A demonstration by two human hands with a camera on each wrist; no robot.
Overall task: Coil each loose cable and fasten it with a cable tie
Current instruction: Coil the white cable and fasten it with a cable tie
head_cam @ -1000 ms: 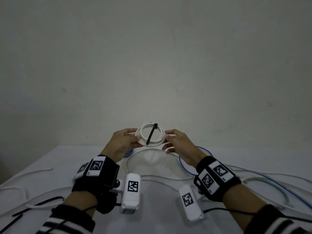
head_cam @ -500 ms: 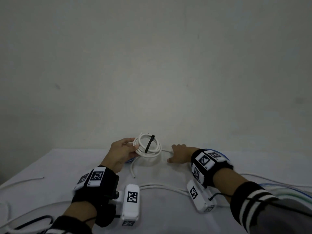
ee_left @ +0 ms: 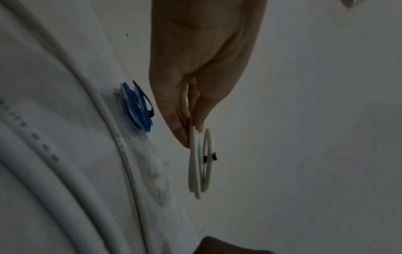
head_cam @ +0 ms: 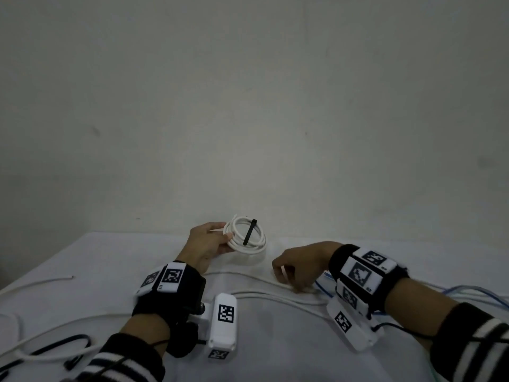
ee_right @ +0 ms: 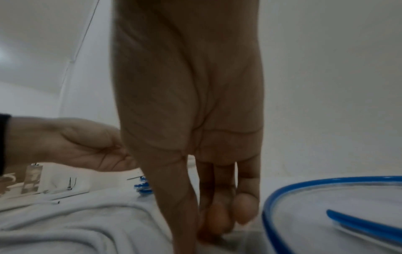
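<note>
L hand [head_cam: 206, 244] was raised above the table at the far edge, thumb and fingertips [ee_left: 181, 135] pinching, palm turned inward. L forearm ran fwd from bottom-left, striped sleeve at the cuff, black wristband w/ marker tags. R hand [head_cam: 296, 271] was low at the tabletop, knuckles up, fingers [ee_right: 245, 213] curled down and tips together; what they held couldn't be made out. R forearm came in from the right, angled across, same band and sleeve.

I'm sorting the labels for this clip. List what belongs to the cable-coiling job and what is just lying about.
Job:
- white coil with black tie, pinched by left hand
- loose white cable under right hand
- tied blue coil
- loose blue cable

Lying about:
- black cable
- table
</note>
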